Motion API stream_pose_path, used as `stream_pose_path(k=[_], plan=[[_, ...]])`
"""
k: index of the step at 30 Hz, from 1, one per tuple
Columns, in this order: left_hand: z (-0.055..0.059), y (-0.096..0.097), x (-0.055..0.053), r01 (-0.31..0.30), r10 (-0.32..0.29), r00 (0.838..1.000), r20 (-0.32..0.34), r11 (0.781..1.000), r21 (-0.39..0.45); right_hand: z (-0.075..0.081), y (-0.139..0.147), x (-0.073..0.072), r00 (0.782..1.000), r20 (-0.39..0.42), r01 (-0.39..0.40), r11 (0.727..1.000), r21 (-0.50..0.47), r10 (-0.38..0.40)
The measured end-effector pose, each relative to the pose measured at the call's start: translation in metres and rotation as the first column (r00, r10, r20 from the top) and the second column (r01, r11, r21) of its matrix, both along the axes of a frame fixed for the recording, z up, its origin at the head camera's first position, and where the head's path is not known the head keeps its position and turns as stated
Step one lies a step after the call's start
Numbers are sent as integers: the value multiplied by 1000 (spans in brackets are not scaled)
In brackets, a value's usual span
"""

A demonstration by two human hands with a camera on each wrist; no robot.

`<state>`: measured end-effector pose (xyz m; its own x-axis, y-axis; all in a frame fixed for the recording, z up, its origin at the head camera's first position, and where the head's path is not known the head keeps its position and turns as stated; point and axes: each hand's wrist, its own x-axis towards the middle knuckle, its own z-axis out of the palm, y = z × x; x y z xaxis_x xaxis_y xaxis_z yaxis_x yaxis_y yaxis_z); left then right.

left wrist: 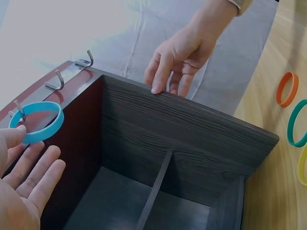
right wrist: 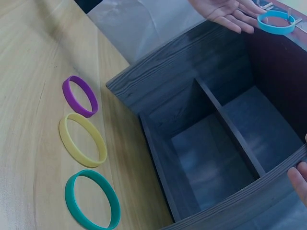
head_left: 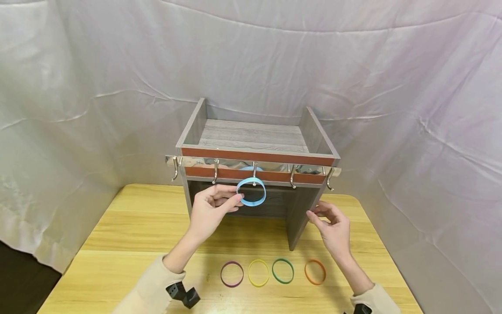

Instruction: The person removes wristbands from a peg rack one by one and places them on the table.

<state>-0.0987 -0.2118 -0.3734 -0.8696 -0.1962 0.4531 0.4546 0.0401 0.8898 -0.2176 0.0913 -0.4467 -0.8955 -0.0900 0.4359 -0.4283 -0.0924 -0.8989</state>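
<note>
My left hand (head_left: 211, 209) pinches a light blue silicone wristband (head_left: 251, 203) between thumb and fingers, just in front of the middle metal hook (head_left: 255, 168) on a grey wooden shelf (head_left: 255, 133). The hook's tip overlaps the upper part of the band in the head view; whether the band bears on it I cannot tell. In the left wrist view the band (left wrist: 45, 133) is near the hook, the other fingers spread loosely. At the shelf's right side panel, my right hand (head_left: 331, 224) rests its fingertips against the front edge, the fingers loosely bent.
Purple (head_left: 222, 279), yellow (head_left: 258, 285), green (head_left: 283, 282) and orange (head_left: 315, 284) wristbands lie in a row on the wooden table (head_left: 137, 235) before the shelf. Several hooks line the metal rail (head_left: 235, 165). Grey curtains (head_left: 251, 65) surround the table.
</note>
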Motion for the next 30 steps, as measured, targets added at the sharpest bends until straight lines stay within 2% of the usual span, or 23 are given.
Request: stream_pose_path(k=[11, 22, 30], plan=[[4, 1, 4, 25, -25, 1000, -8, 999, 41, 1, 0, 1, 1000, 13, 12, 1000, 20, -13], [8, 2, 6, 17, -16, 1000, -12, 998, 54, 0, 1, 0, 1000, 3, 13, 1000, 24, -13], [12, 4, 8, 42, -39, 999, -38, 997, 71, -1, 1, -1, 1000, -7, 14, 999, 29, -14]])
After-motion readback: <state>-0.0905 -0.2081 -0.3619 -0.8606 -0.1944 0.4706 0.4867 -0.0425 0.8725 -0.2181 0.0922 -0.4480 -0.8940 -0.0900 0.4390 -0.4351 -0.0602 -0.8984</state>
